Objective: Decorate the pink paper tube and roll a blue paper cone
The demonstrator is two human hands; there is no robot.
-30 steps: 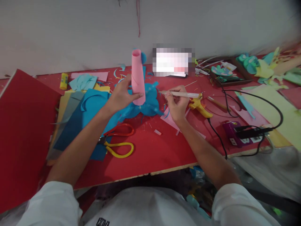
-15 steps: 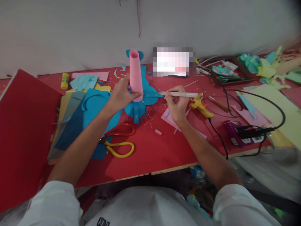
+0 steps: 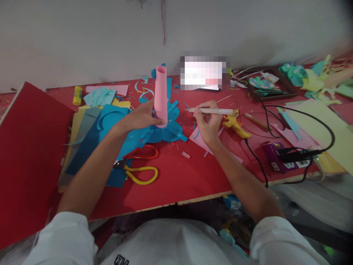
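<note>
My left hand (image 3: 142,117) is closed around the lower part of a pink paper tube (image 3: 160,94), which stands nearly upright with its open end on top. Beneath the tube spreads a blue paper flower shape (image 3: 168,134) with rounded petals and narrow strips lying over them. Whether the tube is fixed to it, I cannot tell. To the right, my right hand (image 3: 209,119) pinches a slim white pen (image 3: 216,110), held level with its tip toward the tube, apart from the blue paper. Scissors (image 3: 142,175) with one red and one yellow handle lie below my left hand.
Blue sheets (image 3: 110,114) and a glue stick (image 3: 77,95) are at the left. A yellow glue gun (image 3: 235,125), a purple power box (image 3: 275,156) with black cables and a dark tray (image 3: 289,90) are at the right. A blurred-out screen (image 3: 204,71) leans near the wall.
The pink tube has moved slightly down and right in my left hand. The blue flower shape under it has turned, its strips now pointing diagonally. My right hand has barely moved.
</note>
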